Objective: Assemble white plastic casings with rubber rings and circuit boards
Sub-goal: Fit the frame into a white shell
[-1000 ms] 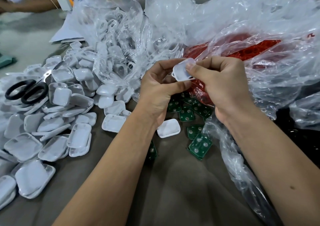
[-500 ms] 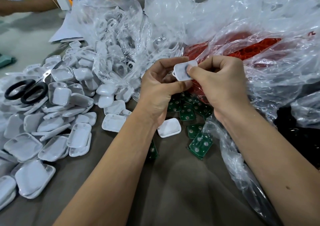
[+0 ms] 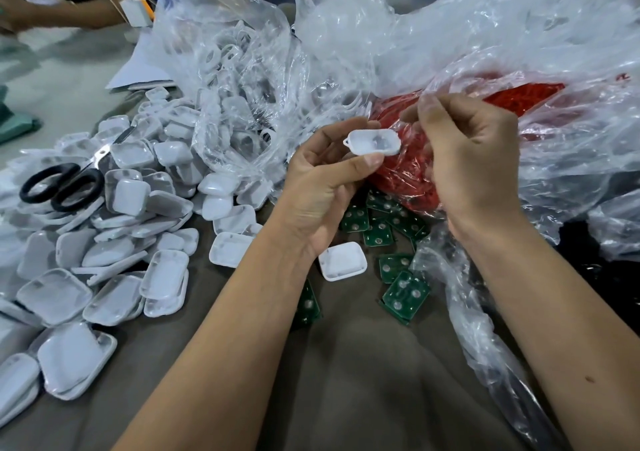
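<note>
While the left hand (image 3: 322, 187) pinches one white casing (image 3: 373, 142) between thumb and curled fingers, open side facing up toward the camera, the right hand (image 3: 474, 160) sits just beside it on the right, fingers curled loosely with the tips drawn together near the bag of red rubber rings (image 3: 408, 173). Cannot tell if the right hand pinches a ring or only bag film; nothing red shows clearly between its fingertips. Key relation: the casing's long axis runs left to right across the view, small loop tab at its left end, right end pointing at the right hand, so the right hand is the nearer free hand and the rings lie directly behind and below the casing. Judgement: next move is likely fetching a ring from the red bag and seating it in the casing, a short reach. The green circuit boards (image 3: 405, 288) lie on the table (image 3: 346, 381) below both hands, slightly nearer the right hand. A spare open casing (image 3: 342, 261) rests on the table just below the left wrist. Big heap of loose casings (image 3: 114, 243) lies well off to the left, scissors (image 3: 62, 186) on top of it. Clear plastic bags (image 3: 450, 35) are piled behind.
</note>
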The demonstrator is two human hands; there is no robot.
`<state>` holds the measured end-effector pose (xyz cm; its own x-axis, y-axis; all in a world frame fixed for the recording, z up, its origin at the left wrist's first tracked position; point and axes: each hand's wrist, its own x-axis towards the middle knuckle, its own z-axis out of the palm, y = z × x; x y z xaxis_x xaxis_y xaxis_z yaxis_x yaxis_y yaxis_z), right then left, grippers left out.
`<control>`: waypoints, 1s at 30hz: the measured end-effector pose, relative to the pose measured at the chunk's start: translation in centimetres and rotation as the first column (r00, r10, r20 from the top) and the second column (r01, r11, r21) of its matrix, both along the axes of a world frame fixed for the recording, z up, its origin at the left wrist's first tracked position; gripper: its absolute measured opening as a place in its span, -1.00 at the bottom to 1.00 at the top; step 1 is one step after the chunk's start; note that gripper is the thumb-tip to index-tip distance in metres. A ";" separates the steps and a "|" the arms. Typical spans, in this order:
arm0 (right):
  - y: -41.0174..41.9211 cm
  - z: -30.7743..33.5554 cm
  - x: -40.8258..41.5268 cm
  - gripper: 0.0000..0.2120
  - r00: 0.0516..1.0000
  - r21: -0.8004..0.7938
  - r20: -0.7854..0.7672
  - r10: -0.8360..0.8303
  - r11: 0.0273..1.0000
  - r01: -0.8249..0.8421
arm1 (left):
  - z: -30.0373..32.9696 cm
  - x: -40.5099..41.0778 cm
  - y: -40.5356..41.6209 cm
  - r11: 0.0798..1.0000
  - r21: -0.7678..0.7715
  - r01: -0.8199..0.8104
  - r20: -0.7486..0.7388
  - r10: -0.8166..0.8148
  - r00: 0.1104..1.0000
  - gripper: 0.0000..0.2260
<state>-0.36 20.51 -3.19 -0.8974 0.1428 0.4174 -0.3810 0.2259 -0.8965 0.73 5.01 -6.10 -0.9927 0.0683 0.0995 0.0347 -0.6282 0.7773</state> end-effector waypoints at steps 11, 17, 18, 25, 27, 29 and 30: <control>-0.5 0.0 0.5 -0.90 0.989 0.284 -0.148 0.003 0.958 0.040 | 0.3 0.2 0.0 1.000 0.031 -0.005 0.005 0.004 1.000 -0.57; -0.5 -0.1 0.3 -0.89 0.991 0.323 -0.131 0.029 0.946 0.015 | 0.5 0.3 -0.2 0.999 0.042 -0.017 0.048 0.015 0.999 -0.56; -0.5 -0.1 0.3 -0.89 0.991 0.318 -0.128 0.028 0.948 0.014 | 0.6 0.3 -0.2 0.998 0.056 -0.014 0.068 0.010 0.998 -0.56; -0.4 0.6 0.6 -0.93 0.982 0.245 -0.188 0.015 0.969 0.032 | 1.6 0.3 -0.3 0.981 0.192 0.028 0.194 -0.065 0.979 -0.50; -0.4 0.8 0.7 -0.91 0.975 0.236 -0.220 0.022 0.971 0.032 | 1.6 0.3 -0.3 0.975 0.217 0.052 0.210 -0.099 0.973 -0.52; -0.3 0.9 0.8 -0.88 0.970 0.229 -0.242 0.030 0.973 0.028 | 1.6 0.3 -0.3 0.965 0.251 0.073 0.222 -0.130 0.966 -0.53; -0.3 1.0 0.9 -0.86 0.967 0.226 -0.253 0.037 0.974 0.022 | 1.6 0.2 -0.4 0.959 0.272 0.080 0.222 -0.143 0.964 -0.53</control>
<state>0.54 20.16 -2.16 -0.7581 0.0125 0.6520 -0.5918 0.4066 -0.6960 0.98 4.59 -4.49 -0.9770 0.1836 -0.1088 -0.2127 -0.7976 0.5645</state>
